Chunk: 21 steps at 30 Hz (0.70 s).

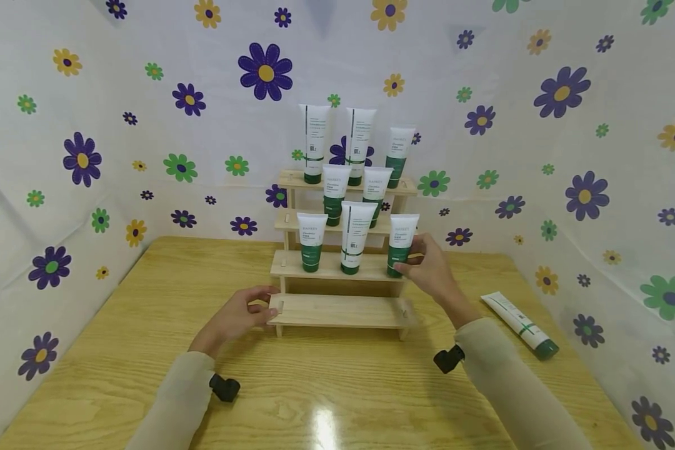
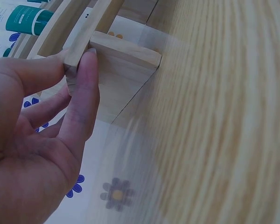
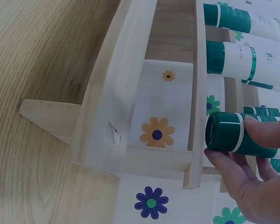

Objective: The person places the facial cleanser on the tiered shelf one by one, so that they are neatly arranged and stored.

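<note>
A stepped wooden display rack (image 1: pixel 337 311) stands on the table, with cosmetic tubes standing cap down on its upper three steps. My left hand (image 1: pixel 239 315) pinches the left end of the lowest board; the left wrist view shows thumb and fingertip (image 2: pixel 87 70) on either side of the wood. At the right end of the second step from the bottom, my right hand (image 1: pixel 434 269) holds a small white-and-green tube (image 1: pixel 402 234) by its lower part. In the right wrist view, its green cap (image 3: pixel 224 133) is right at the board's edge. A taller tube (image 1: pixel 357 225) and a small one (image 1: pixel 312 234) share that step.
Two small tubes, including one at the left (image 1: pixel 335 187), occupy the step above. Three tubes, one tall (image 1: pixel 315 137), stand on top. Another tube (image 1: pixel 520 325) lies on the table at the right. Flower-patterned cloth (image 1: pixel 214 144) hangs behind and at both sides.
</note>
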Motion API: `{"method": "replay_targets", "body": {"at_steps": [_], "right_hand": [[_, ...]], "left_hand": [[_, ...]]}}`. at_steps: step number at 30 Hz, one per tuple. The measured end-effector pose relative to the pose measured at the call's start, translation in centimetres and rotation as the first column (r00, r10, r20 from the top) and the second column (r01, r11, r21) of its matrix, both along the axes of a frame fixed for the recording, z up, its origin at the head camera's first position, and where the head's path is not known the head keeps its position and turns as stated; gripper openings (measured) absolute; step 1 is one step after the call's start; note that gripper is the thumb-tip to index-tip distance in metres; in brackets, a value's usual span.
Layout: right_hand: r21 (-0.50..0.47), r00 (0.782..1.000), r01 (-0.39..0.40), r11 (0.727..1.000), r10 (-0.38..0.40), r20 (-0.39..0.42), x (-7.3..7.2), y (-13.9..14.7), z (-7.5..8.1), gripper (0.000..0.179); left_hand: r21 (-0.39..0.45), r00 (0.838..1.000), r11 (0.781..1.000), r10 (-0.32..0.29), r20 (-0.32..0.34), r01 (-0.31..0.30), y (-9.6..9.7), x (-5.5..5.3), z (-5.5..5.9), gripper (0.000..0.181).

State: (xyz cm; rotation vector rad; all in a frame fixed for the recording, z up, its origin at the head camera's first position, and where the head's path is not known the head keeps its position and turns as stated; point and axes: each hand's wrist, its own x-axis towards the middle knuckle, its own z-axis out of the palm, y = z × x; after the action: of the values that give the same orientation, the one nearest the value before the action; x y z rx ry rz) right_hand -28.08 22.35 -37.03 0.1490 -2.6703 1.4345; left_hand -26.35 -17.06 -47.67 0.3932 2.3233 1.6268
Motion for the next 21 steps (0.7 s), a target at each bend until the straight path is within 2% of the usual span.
{"method": "replay_targets", "body": {"at_steps": [11,21], "right_hand": [[-0.014,0.999,0.018,1.0,-0.017,0.031,-0.16,-0.22,-0.19,0.062],[-0.023,1.0,0.003,1.0,-0.003,0.031,-0.35,-0.16,-0.41,0.061]], "left_hand": [[0.002,1.0,1.0,-0.008,-0.004,0.008,-0.08,-0.17,-0.24,0.053],[0.016,1.0,1.0,-0.016,-0.006,0.016,-0.13,-0.26,-0.31,0.053]]}}
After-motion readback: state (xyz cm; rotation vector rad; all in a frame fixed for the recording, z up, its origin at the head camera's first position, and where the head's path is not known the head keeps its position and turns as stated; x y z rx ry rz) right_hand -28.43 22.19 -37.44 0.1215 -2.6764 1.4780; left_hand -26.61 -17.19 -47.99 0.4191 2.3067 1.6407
